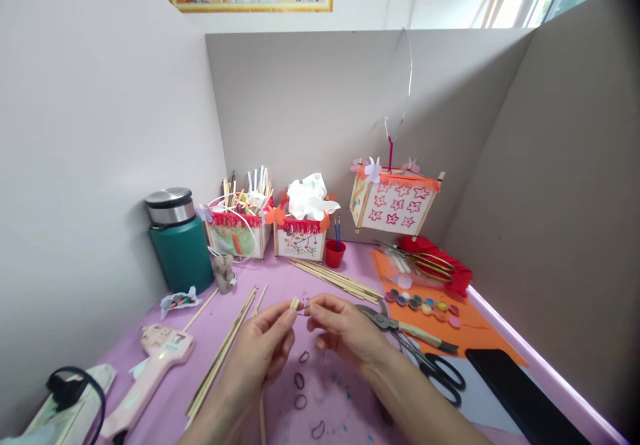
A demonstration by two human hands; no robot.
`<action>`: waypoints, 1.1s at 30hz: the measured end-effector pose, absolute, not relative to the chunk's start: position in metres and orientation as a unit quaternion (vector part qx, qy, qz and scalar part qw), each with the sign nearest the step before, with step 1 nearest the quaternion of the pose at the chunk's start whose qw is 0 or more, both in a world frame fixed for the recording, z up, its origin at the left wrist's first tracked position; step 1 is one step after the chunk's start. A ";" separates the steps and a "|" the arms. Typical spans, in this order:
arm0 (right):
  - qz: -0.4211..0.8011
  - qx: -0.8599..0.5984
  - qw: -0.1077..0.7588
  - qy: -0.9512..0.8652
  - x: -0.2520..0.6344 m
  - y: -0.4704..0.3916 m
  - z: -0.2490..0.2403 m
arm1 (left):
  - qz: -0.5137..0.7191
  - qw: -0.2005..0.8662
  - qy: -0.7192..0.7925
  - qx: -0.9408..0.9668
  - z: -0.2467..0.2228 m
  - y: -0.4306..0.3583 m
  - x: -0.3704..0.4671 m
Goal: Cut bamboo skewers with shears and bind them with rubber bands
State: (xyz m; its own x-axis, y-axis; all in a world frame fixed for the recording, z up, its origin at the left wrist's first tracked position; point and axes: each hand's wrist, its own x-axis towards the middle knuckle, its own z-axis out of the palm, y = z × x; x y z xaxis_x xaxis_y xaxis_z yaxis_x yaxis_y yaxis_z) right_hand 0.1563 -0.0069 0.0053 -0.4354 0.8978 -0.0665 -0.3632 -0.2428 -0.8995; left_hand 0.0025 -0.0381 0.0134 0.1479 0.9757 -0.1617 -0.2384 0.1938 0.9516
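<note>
My left hand (pixel 267 340) pinches the ends of thin wooden sticks (pixel 295 304), whose tips show above the thumb. Close to those tips, my right hand (pixel 345 332) has thumb and fingertips pressed together on a small dark loop, which looks like a rubber band (pixel 306 305). Several dark bands lie on the purple tabletop below the hands, one of them a small ring (pixel 299 381). Left of my left hand lies a bundle of long wooden sticks (pixel 225 352); another bundle (pixel 340 280) rests behind the hands.
A pink glue gun (pixel 155 372) and green bottle (pixel 181 248) stand at the left. Decorated boxes (pixel 300 242) and a red cup (pixel 335 253) are behind. A paper lantern (pixel 395 202) hangs back right. Scissors (pixel 443 372), paints (pixel 425 306) and a black phone (pixel 520 392) lie right.
</note>
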 end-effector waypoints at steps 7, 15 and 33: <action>0.774 -0.172 0.510 -0.333 0.147 -0.012 0.003 | 0.489 0.671 0.433 0.351 0.012 -0.034 -0.001; 0.557 -0.327 0.357 -0.675 0.151 -0.023 0.023 | 0.407 0.399 0.528 0.629 0.002 -0.034 -0.001; 0.671 -0.363 0.324 -0.560 0.164 -0.011 0.021 | 0.479 0.547 0.469 0.502 0.018 -0.042 -0.003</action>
State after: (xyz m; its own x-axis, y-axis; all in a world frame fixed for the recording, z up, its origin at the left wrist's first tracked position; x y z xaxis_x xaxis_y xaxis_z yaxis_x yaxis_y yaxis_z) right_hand 0.1641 -0.0109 0.0205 -0.5271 0.8407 -0.1243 -0.0275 -0.1631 -0.9862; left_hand -0.0027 -0.0418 0.0176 0.1014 0.9943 -0.0324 -0.0529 0.0380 0.9979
